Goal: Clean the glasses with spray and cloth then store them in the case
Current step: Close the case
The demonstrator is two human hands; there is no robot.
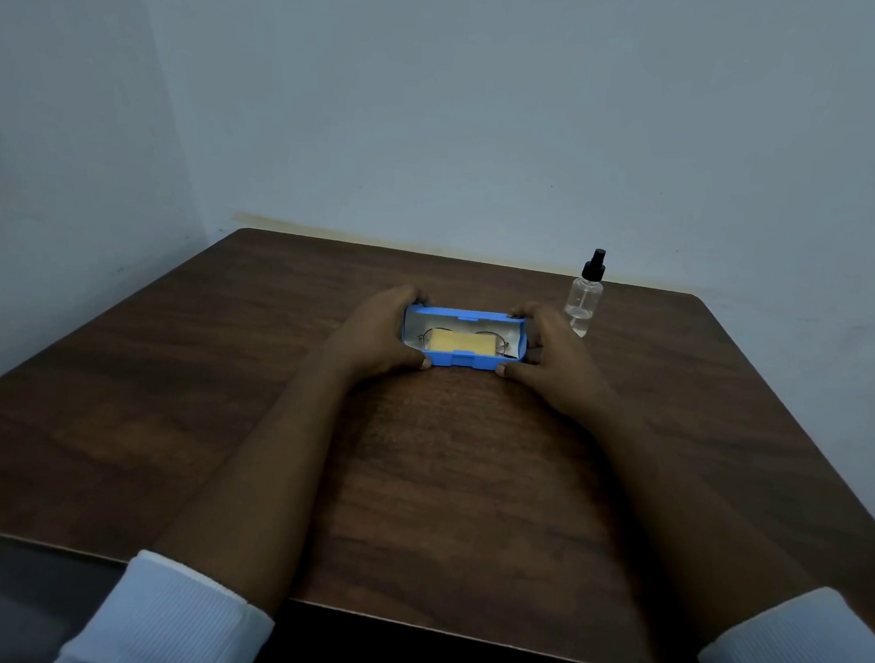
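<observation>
Head view, mid-frame: gripped open case [454,360] ends with curled left hand [374,335], right hand [551,352]; risked pinching cloth [463,341] atop glasses [425,336] on closing.

The left sleeve [167,616] and right sleeve [804,649] are white with thin ribbed lines. The left hand [374,338] and right hand [555,360] are bare.

We see both forearms [277,449] stretched toward the far side, bare below white sleeves [172,611]. The left hand [377,335] and right hand [550,360] each grip one end of the case [462,360], fingers [414,295] curled.
</observation>
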